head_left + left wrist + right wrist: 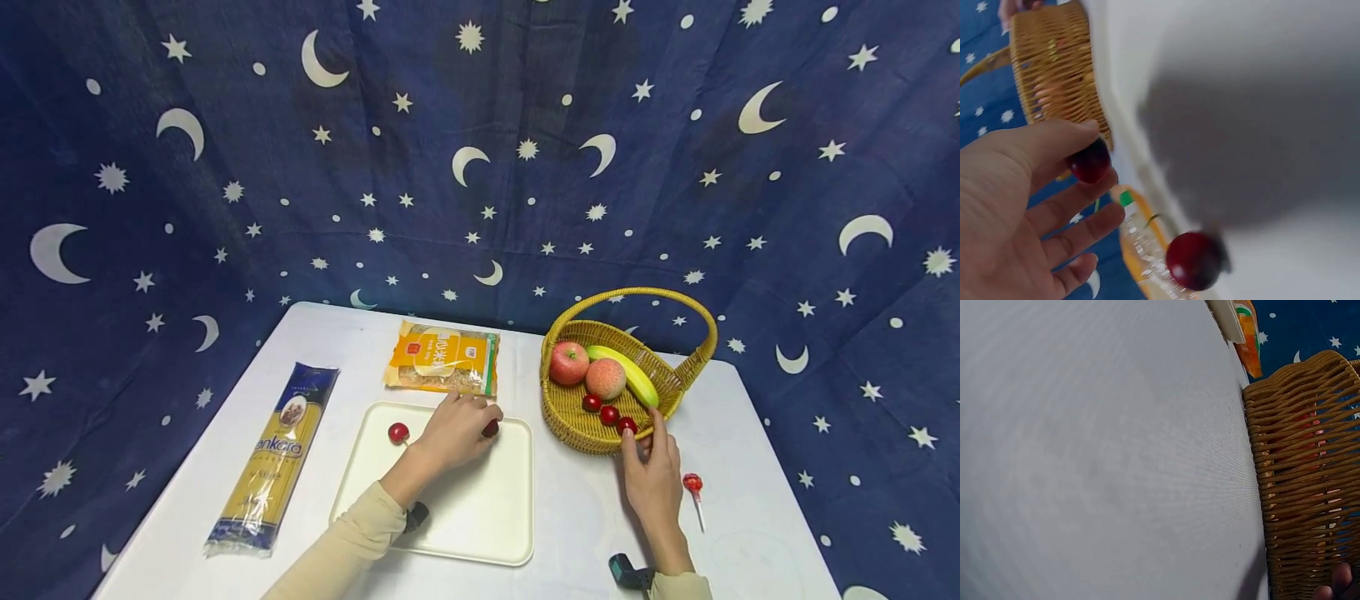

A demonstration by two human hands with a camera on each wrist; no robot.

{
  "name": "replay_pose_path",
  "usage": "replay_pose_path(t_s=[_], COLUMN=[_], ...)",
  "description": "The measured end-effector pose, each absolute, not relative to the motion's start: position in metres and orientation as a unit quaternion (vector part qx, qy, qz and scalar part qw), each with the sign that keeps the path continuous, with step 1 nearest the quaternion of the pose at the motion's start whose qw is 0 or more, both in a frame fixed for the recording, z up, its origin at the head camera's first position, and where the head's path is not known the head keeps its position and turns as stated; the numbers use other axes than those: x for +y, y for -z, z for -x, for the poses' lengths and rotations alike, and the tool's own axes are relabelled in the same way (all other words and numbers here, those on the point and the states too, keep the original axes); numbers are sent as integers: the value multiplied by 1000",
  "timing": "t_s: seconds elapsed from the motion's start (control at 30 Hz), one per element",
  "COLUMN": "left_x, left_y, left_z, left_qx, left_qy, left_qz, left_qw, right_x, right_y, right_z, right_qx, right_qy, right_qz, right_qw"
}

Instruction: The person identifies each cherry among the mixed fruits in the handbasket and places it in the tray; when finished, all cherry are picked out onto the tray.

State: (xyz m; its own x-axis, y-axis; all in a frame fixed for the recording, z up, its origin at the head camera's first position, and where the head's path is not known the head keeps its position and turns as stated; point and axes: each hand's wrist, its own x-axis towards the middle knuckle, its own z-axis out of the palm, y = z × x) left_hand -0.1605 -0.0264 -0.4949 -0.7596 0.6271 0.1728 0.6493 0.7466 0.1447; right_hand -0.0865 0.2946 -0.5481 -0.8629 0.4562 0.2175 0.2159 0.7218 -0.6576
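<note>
Over the far right part of the cream tray (472,521), my left hand (452,435) pinches a dark red cherry (1091,161) between thumb and index finger. The other fingers spread apart. A second cherry (398,432) with a stem lies on the tray, left of that hand. My right hand (654,479) grips the front right rim of the wicker basket (573,433), with some fingers against its outer wall. In the basket are an apple (569,363), a peach (605,378), a banana (633,377) and three cherries (609,415), one close to the right thumb.
Behind the tray lies an orange food packet (442,358). A long pack of spaghetti (273,458) lies on the left of the white table (570,533). To the right of my right hand is a red lollipop (693,483). A dark blue star-patterned curtain (420,200) stands behind.
</note>
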Motion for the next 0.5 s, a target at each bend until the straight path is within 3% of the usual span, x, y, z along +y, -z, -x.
replay_pose_path(t_s=[0.17,0.5], left_x=[-26,-24], left_y=[508,512], left_z=[157,158], left_qx=[-936,-941], left_qy=[58,55], left_qz=[346,334], left_qw=[16,11], right_x=[294,296], right_y=[550,550], right_z=[87,87], right_qx=[-908,-907], right_qy=[-327,-326], right_qz=[182,185], right_qw=[188,193])
